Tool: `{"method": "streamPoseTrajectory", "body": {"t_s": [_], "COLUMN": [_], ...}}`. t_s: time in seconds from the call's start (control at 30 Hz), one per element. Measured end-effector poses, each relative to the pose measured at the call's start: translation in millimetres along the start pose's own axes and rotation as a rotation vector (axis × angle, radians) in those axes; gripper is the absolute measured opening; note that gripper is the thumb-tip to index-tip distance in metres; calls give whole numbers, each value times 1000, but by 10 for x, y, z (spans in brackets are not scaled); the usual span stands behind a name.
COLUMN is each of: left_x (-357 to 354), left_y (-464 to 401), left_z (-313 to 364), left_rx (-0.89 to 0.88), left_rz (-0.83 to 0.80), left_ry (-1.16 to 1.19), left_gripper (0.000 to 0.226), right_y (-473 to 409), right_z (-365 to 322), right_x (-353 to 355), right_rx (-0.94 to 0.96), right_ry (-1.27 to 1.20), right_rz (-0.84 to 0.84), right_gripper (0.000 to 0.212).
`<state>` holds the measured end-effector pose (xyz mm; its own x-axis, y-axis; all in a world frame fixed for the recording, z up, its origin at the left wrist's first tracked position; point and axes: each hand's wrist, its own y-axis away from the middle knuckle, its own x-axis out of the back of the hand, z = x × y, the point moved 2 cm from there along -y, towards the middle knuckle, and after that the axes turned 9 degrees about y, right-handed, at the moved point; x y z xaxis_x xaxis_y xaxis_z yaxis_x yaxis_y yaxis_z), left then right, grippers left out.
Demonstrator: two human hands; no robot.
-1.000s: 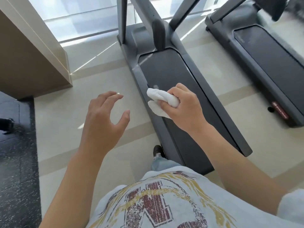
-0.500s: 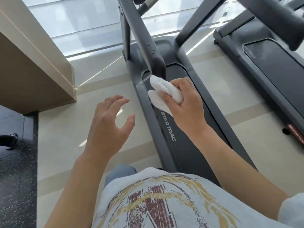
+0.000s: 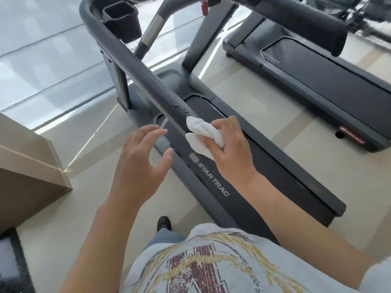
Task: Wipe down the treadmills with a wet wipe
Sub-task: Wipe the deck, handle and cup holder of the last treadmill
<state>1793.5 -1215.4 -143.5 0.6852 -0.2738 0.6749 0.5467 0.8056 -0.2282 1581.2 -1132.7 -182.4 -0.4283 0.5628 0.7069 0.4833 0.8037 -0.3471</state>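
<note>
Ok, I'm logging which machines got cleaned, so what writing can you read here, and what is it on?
"STAR TRAC", with a small logo before it: on the side rail of the near treadmill.
Red label on the far treadmill: too blurred to read.
Faint mark at the head of the far treadmill's belt: too blurred to read.
Shirt print: large worn letters, cut off, not readable.

Pale tiled floor [image 3: 249, 98] with darker beige bands, sunlit streaks across it. At the left edge, a tan wooden counter [image 3: 27, 166] — corner jutting toward mid-frame. Dark speckled mat [image 3: 12, 269] in the lower left corner. Along the bottom, a grey printed T-shirt [image 3: 211, 267], blue jeans [image 3: 165, 237] and a dark shoe [image 3: 164, 223] just above.
</note>
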Motion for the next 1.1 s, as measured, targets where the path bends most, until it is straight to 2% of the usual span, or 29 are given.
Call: {"method": "streamPoseTrajectory", "body": {"t_s": [0.33,0.53,0.67,0.8,0.97,1.1], "left_x": [447,458,375,305,274,229], "left_y": [-904,-1081,-1151,-1220,-1442,-1583], "left_z": [-798,-1077,-1093,-1076,-941,-813], "left_rx": [-143,-165,-178,-189,-207,-290], "left_rz": [-182,-251,-249,-217,-201,-230], "left_ry": [116,202,268,256,171,31], "left_gripper": [40,39,40,37,43,49], "right_y": [-383,-533,-823,-1161,-1464,-1315], "right_z": [-299,-442,-532,-578,-595,-505], "right_x": [-444,-593,-731,-875,-986,-858], "right_rx": [-317,-366,-331,-285,-270,-224], "right_ry": [140,313,489,546,449,351], "right_rz": [163,210,145,54,-58,-84], "right_gripper": [25,30,36,33,29,31]}}
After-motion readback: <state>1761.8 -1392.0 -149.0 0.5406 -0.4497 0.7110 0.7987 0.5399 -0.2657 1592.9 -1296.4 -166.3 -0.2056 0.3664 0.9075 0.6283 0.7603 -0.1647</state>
